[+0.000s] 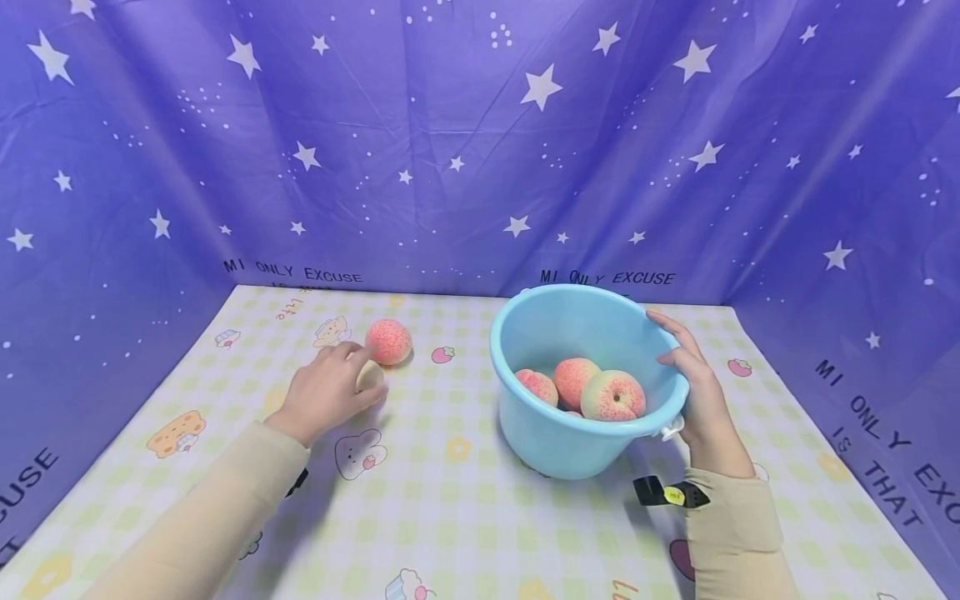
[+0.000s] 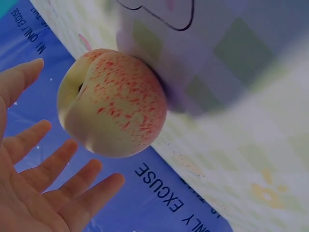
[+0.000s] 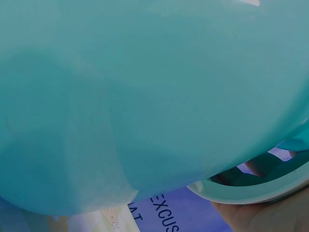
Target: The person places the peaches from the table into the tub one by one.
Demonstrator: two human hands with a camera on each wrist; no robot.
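Observation:
My left hand (image 1: 326, 392) reaches over a pale peach (image 1: 368, 377) on the tablecloth and partly covers it in the head view. In the left wrist view its fingers are spread, with a gap between them and the peach (image 2: 116, 104), which has red flecks and a dark stem pit. Just beyond lies a pinker peach (image 1: 388, 342). My right hand (image 1: 701, 392) grips the rim of a light blue bucket (image 1: 570, 450) at its right side, fingers over the edge. Inside the bucket are several peaches (image 1: 613, 396). The bucket wall (image 3: 145, 96) fills most of the right wrist view.
A checked tablecloth (image 1: 450, 517) with cartoon prints covers the table. Purple star-patterned curtains (image 1: 450, 125) enclose the back and both sides. The bucket's white handle joint (image 1: 672, 428) sticks out near the right hand.

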